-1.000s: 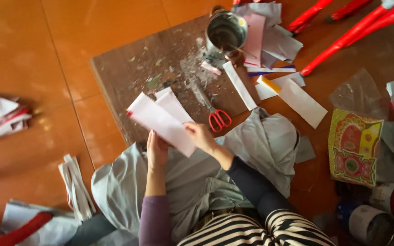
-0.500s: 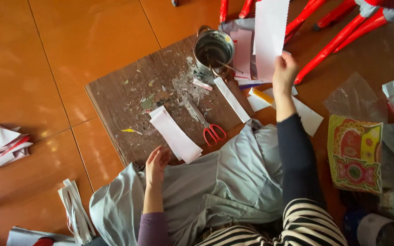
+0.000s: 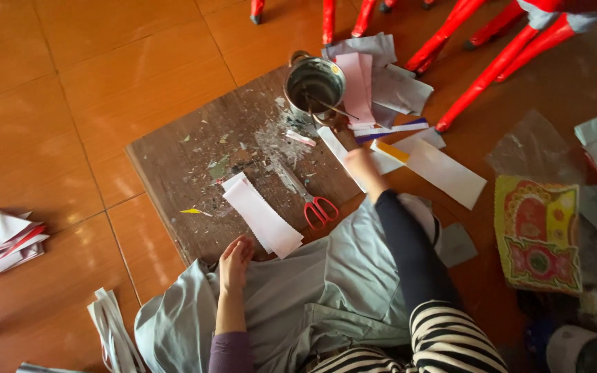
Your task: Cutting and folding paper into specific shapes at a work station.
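Head view looks straight down on a person seated on an orange tiled floor (image 3: 70, 83), with a brown, scuffed wooden board (image 3: 195, 148) laid on it. The left hand (image 3: 235, 259) rests at the near edge of the board, palm down, its fingers (image 3: 242, 245) lying close together and holding nothing; its fingertips are just beside the near end of a long white paper strip (image 3: 260, 215) that lies flat and slantwise on the board. The right hand (image 3: 362, 166), on a dark-sleeved arm, reaches out to the far right edge of the board and is at another long white paper strip (image 3: 334, 148) lying there; whether its fingers pinch this strip cannot be told, as the hand is blurred. Between the two hands, red-handled scissors (image 3: 318, 207) lie on the board, blades pointing away from the person, untouched. At the far corner of the board stands a round metal pot (image 3: 314, 81) with a stick leaning in it. Just right of the pot lies a loose heap of pink and grey paper sheets (image 3: 374, 86), and nearer, a wide white paper strip (image 3: 447, 173) on the floor. Pale grey cloth (image 3: 326, 276) covers the person's lap. A yellow and red printed paper sheet (image 3: 537, 231) lies on the floor to the right, well apart from both hands. Red slanted legs (image 3: 492, 69) stand beyond the heap. A small pile of folded white and red papers (image 3: 5, 238) lies far left.
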